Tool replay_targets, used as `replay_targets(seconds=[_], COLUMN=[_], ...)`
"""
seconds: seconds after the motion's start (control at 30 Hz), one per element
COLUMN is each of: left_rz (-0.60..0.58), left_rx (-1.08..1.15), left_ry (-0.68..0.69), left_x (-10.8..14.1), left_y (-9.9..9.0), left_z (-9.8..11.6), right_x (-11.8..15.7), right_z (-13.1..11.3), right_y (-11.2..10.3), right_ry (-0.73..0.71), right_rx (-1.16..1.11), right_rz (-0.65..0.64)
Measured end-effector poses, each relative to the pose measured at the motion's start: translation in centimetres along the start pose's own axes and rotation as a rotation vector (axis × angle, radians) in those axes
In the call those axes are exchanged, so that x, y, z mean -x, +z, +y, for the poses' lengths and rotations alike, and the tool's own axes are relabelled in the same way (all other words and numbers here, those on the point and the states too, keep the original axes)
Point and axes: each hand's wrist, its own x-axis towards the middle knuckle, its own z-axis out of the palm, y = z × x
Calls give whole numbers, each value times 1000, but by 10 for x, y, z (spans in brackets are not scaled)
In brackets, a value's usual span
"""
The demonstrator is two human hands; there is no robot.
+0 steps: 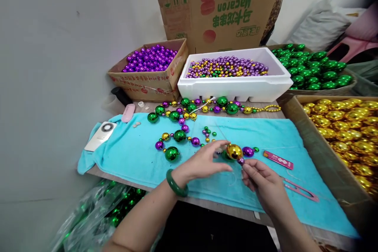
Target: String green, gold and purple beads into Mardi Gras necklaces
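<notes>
My right hand [262,177] pinches a small purple bead [241,161] between thumb and finger. Just above it is a large gold bead [234,151], and a purple oval bead [248,151] lies to its right. My left hand [206,159], with a green bangle at the wrist, has thumb and forefinger apart; the forefinger's tip is close to the gold bead. A thin clear thread runs up from there, and part of a green bead shows behind the fingers. Left of that hand, a string of beads [180,136] in green, gold and purple lies on the turquoise towel [130,149].
Behind the towel stand a carton of purple beads [147,82] and a white foam box [233,86] of small mixed beads. Green beads [313,67] and a carton of gold beads [313,141] flank the right. A magenta packet [278,160] and pink thread snips [301,189] lie near my right hand.
</notes>
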Motion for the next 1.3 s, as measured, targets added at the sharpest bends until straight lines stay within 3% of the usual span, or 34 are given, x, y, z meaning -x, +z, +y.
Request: replay_targets(seconds=[0.03,0.1,0.17,0.23,0.3,0.5,0.6,0.7,0.8,1.0,1.13,1.3], left_rz=[34,227,394,402,364,352,319,166,90,76,137,381], left_rx=[-150,-441,-818,-1148,-1284,-1349,-1421,-1442,-1426,-1407,-1402,-1434], left_ry=[47,73,-117,-329,-436,-478,-344,-187,-168,-163,-159,-192], left_x=[-5,-20,-35,-48,-57,-60,-61,-68,-76,-81,-79,-76], left_y=[-12,-41,-69,-89,-100,-88,-73,-58,-48,-41,-51,-98], left_z=[-3,-12,-22,-29,-34,-38,-40,-44,-50,-57,-52,-40], right_x=[0,-1,-2,-3,-3,-6,-7,-7,-7,-8,-10,-10], right_z=[-1,-3,-5,-6,-5,1,0,0,3,8,6,4], right_y=[-4,-12,-17,-19,-18,-16,-15,-15,-17,-25,-26,-26], right_ry=[-9,-25,-31,-31,-27,-16,-6,-2,-1,-2,0,-12], right_rx=[-19,-45,-63,-77,-81,-63,-64,-52,-42,22,32,47], right_rz=[21,44,60,76,80,56,50,60,67,57,69,56])
